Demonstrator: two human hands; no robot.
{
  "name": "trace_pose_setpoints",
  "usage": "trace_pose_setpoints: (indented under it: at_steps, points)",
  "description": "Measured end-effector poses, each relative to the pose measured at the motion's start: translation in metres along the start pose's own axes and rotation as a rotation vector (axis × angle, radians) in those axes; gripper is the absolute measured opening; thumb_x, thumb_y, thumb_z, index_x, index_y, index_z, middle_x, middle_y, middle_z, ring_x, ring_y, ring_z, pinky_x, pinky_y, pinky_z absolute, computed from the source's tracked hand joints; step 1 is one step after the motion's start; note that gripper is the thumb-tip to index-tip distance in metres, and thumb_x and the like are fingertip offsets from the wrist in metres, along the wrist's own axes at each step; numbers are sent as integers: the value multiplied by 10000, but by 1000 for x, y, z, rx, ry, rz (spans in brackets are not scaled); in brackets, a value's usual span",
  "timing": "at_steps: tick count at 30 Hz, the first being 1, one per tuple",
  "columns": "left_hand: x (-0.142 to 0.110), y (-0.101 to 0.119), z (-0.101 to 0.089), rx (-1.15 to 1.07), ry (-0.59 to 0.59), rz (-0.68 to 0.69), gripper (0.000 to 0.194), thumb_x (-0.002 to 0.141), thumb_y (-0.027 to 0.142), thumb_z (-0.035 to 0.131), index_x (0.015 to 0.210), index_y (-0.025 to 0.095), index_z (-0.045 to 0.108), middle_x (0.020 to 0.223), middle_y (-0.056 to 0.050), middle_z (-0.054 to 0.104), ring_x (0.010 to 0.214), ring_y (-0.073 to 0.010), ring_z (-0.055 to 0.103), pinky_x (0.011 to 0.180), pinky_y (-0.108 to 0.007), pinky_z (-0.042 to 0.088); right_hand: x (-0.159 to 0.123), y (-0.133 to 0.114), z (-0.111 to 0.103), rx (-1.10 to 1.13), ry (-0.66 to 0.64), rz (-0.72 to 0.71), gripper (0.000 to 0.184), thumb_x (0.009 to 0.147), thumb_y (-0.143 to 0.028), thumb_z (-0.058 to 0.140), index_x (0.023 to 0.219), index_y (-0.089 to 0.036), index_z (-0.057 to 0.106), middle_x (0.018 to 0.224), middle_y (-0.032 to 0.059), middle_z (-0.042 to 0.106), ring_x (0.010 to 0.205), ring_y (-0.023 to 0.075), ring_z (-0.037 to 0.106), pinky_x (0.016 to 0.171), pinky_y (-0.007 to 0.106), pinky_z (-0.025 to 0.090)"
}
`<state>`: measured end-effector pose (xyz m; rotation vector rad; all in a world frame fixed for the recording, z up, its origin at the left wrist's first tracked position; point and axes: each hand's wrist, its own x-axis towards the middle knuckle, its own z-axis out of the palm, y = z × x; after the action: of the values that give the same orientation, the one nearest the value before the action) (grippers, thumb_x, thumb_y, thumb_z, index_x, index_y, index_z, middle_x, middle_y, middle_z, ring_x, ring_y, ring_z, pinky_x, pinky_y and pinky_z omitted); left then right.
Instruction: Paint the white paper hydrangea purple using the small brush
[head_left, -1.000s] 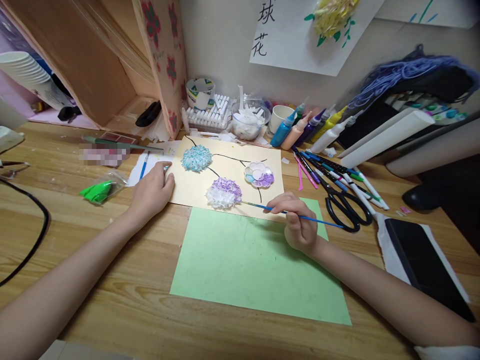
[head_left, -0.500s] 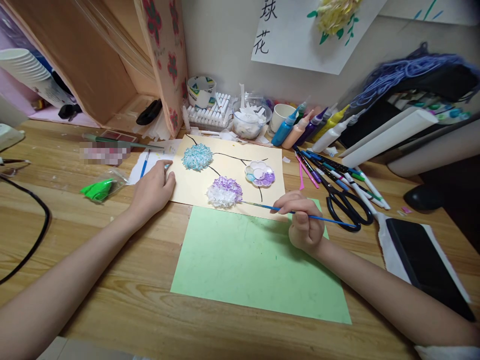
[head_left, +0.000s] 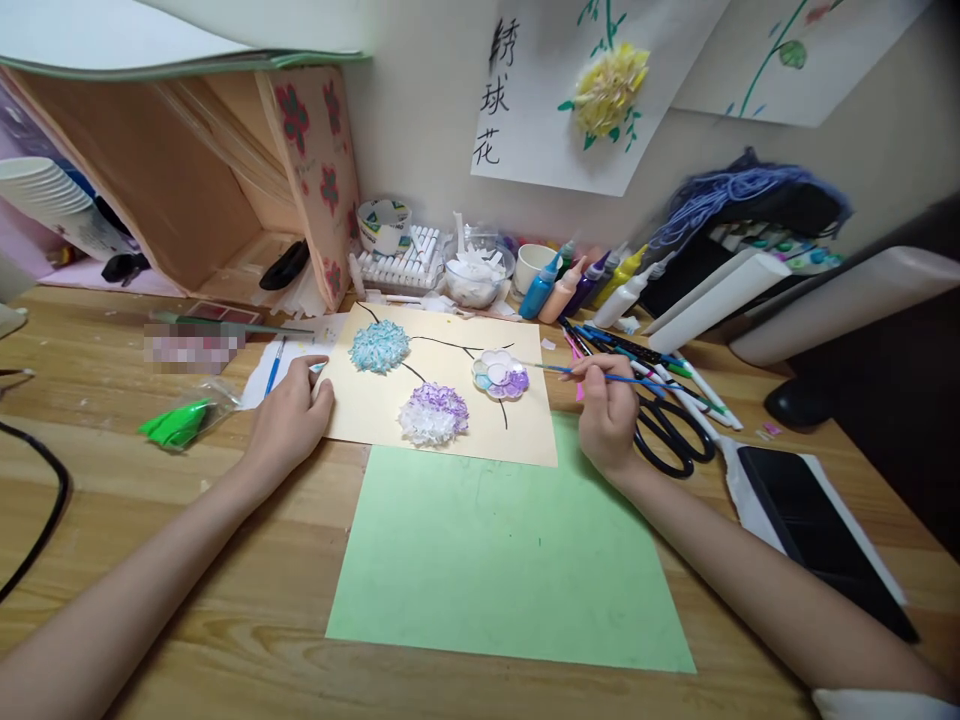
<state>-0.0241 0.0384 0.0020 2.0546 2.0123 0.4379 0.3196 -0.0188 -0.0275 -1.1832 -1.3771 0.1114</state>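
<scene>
My right hand (head_left: pixel 609 415) pinches a thin blue paintbrush (head_left: pixel 551 368). Its tip is at the right rim of a flower-shaped paint palette (head_left: pixel 496 362), which holds purple and pale blue paint. The palette rests on cream paper (head_left: pixel 517 430) with black branch lines. Two ruffled flowers are on that paper: a blue and white one (head_left: pixel 379 346) and a half-purple, half-white one (head_left: pixel 433 414). At the paper's left edge rests my left hand (head_left: pixel 289 415), fingers curled. Something small and bluish shows at its fingertips, too small to name.
Green paper (head_left: pixel 502 560) lies in front of the cream sheet. Black-handled scissors (head_left: pixel 675 435), pens and a phone (head_left: pixel 817 530) lie to the right. Paint bottles (head_left: pixel 540 290) and a bowl of white scraps (head_left: pixel 476 275) stand behind. A bagged green lump (head_left: pixel 176 425) is at left.
The brush has lifted off the half-purple flower and moved up and right to the palette. My left hand keeps its place at the paper's edge. The camera view has tilted upward.
</scene>
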Motion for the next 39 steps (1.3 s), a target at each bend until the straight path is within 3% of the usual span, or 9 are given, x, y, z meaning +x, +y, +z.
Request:
trace_pose_setpoints:
  at_steps: [3, 12, 20, 23, 25, 29, 33, 39]
  points:
    - [1, -1, 0, -13, 7, -8, 436, 892, 365, 397, 1286, 199, 488, 1013, -87, 674, 893, -304, 650, 676, -361, 451, 3, 4, -3, -91, 4, 51, 193, 955, -254, 400, 824, -219, 538, 773, 0, 544, 702, 159, 558, 668, 314, 437]
    - [1, -1, 0, -40, -8, -23, 442, 889, 367, 397, 1289, 199, 482, 1037, -85, 655, 921, -307, 633, 706, -370, 439, 0, 0, -3, -114, -34, 19, 174, 924, -237, 426, 788, -215, 532, 732, -8, 533, 672, 156, 533, 647, 303, 413]
    - [-1, -2, 2, -326, 129, 17, 334, 820, 272, 457, 1134, 206, 550, 720, 14, 556, 672, -200, 571, 639, -304, 435, -5, -9, 2, 25, 11, 39, 217, 976, -307, 391, 909, -218, 577, 894, 35, 579, 798, 164, 567, 732, 327, 464]
    - [-7, 2, 0, -434, 159, 31, 300, 791, 247, 478, 1071, 213, 580, 635, 46, 487, 574, -165, 490, 583, -278, 391, -16, -28, 6, 162, -107, 91, 194, 976, -282, 408, 1004, -229, 592, 959, 43, 596, 848, 160, 583, 751, 312, 485]
    - [-10, 4, -1, -478, 157, 40, 229, 774, 249, 488, 960, 215, 618, 601, 51, 461, 541, -149, 446, 551, -268, 356, -25, -41, 8, 204, -257, 90, 226, 983, -267, 382, 1063, -241, 591, 1018, 56, 612, 938, 176, 596, 788, 323, 493]
    - [-12, 4, 0, -513, 116, 36, 164, 738, 259, 492, 767, 209, 646, 525, 53, 431, 483, -133, 382, 490, -261, 285, -34, -55, 6, 169, -506, -41, 273, 987, -242, 333, 1095, -252, 583, 1035, 60, 653, 1035, 203, 588, 888, 371, 468]
    - [-10, 4, 2, -522, 101, 15, 180, 718, 257, 479, 701, 205, 651, 540, 38, 506, 486, -134, 410, 480, -263, 283, -34, -55, 4, 127, -556, -119, 270, 983, -229, 326, 1084, -246, 575, 1014, 53, 672, 990, 198, 593, 859, 362, 461]
    - [-8, 3, 3, -494, 110, 30, 190, 707, 219, 466, 667, 207, 651, 591, 23, 583, 576, -156, 499, 552, -265, 361, -33, -54, 5, 95, -563, -109, 263, 975, -228, 341, 1045, -245, 594, 991, 53, 687, 967, 207, 606, 834, 366, 470]
